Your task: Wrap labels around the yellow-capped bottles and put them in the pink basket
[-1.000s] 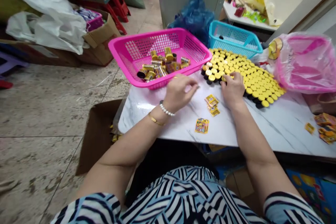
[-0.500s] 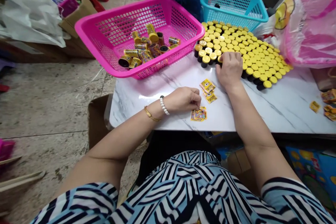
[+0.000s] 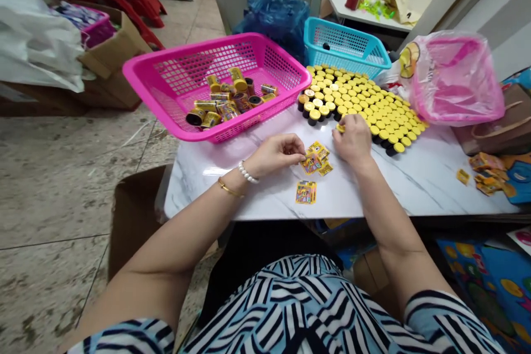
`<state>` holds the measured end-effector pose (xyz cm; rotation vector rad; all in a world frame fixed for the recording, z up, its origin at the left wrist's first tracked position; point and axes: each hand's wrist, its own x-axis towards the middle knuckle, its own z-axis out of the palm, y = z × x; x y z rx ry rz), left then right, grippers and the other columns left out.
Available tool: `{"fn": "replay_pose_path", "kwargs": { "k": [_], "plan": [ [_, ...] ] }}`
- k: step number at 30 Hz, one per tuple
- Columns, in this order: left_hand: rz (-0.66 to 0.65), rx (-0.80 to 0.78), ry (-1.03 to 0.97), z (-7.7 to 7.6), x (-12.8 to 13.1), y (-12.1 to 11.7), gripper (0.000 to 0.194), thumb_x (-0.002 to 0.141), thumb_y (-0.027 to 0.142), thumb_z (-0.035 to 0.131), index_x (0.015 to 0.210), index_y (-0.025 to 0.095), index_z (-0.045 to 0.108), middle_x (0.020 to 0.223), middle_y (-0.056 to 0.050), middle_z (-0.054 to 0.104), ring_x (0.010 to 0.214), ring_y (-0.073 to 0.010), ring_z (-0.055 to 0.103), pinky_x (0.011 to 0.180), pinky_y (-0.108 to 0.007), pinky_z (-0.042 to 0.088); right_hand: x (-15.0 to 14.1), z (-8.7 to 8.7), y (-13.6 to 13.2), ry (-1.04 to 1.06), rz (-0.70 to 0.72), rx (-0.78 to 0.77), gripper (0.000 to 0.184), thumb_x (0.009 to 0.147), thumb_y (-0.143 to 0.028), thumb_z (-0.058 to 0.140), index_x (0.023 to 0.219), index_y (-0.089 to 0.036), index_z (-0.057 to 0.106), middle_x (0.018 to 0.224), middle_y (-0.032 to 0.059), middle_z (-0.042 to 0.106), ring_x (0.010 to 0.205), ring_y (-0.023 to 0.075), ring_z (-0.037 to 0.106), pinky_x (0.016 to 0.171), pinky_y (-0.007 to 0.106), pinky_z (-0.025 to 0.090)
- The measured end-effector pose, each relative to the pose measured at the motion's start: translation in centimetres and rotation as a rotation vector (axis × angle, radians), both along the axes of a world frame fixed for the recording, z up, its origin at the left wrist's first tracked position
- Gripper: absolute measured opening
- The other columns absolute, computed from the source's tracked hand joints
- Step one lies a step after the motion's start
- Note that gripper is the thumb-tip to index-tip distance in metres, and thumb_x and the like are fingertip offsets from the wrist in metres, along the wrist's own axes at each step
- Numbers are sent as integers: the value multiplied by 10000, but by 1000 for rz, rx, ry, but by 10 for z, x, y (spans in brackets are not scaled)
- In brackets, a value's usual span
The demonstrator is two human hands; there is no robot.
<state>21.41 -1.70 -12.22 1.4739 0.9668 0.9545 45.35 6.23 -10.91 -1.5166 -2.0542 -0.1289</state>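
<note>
Yellow printed card (image 3: pixel 311 164), pinched in left fingers (image 3: pixel 296 159), overlapping small cards (image 3: pixel 326 169).

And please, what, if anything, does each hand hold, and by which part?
The left hand pinches a label by its left edge; the right hand touches a yellow cap, its grip unclear.

soft light, glare on tabletop (image 3: pixel 269 199)

A small flat printed square (image 3: pixel 311 164), yellow-edged and multicoloured, sits pinched in the left fingers (image 3: pixel 295 159), close by similar yellow pieces (image 3: pixel 326 168). One canister (image 3: pixel 341 128) shows part of its yellow cap beneath the right fingers (image 3: pixel 352 123), the rest hidden.
</note>
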Motion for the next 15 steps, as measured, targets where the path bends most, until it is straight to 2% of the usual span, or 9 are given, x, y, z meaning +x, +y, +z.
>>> {"fn": "replay_pose_path", "kwargs": {
  "k": [2, 3, 4, 7, 9, 12, 15],
  "plan": [
    [31, 48, -21, 0, -1, 1, 282, 807, 360, 789, 921, 146, 645, 794, -34, 691, 650, -109, 610, 612, -227, 469, -1, 9, -16, 154, 43, 22, 179, 925, -334, 625, 994, -187, 698, 1107, 139, 685, 1018, 273, 614, 963, 447, 496],
    [36, 76, -17, 1, -1, 0, 269, 823, 354, 775, 939, 149, 644, 785, -29, 686, 657, -110, 608, 619, -228, 468, -3, 14, -25, 229, 97, -32, 228, 946, -398, 618, 975, -195, 719, 1074, 121, 701, 977, 254, 627, 943, 430, 505],
    [35, 104, -3, 1, -1, 0, 247, 839, 340, 756, 953, 154, 641, 770, -22, 680, 657, -111, 604, 620, -227, 464, -5, 18, -34, 292, 178, -153, 285, 956, -456, 613, 952, -202, 740, 1017, 99, 719, 917, 232, 637, 898, 407, 517],
    [26, 201, 78, 3, -2, -3, 188, 860, 269, 710, 997, 166, 632, 763, -6, 682, 665, -112, 603, 633, -226, 458, -14, 22, -57, 434, 415, -695, 399, 922, -571, 633, 913, -201, 784, 848, 52, 747, 748, 181, 632, 721, 337, 512],
    [35, 254, 141, 5, -3, -4, 176, 867, 234, 677, 1021, 168, 626, 736, 12, 664, 643, -108, 579, 622, -223, 439, -21, 18, -64, 531, 436, -898, 439, 885, -605, 662, 890, -185, 786, 811, 46, 754, 697, 161, 615, 651, 307, 487],
    [5, 261, 216, 9, -4, -6, 160, 884, 214, 634, 1035, 168, 612, 654, 48, 601, 578, -102, 517, 574, -217, 382, -27, 10, -62, 640, 363, -883, 428, 826, -601, 733, 840, -175, 759, 791, 37, 744, 677, 136, 591, 626, 280, 465],
    [-51, 253, 305, 10, -4, -6, 163, 882, 209, 648, 1034, 170, 602, 637, 56, 612, 565, -102, 524, 582, -217, 373, -26, 3, -56, 654, 401, -971, 410, 754, -576, 815, 816, -178, 733, 718, 7, 699, 616, 112, 546, 581, 264, 429]
  ]
}}
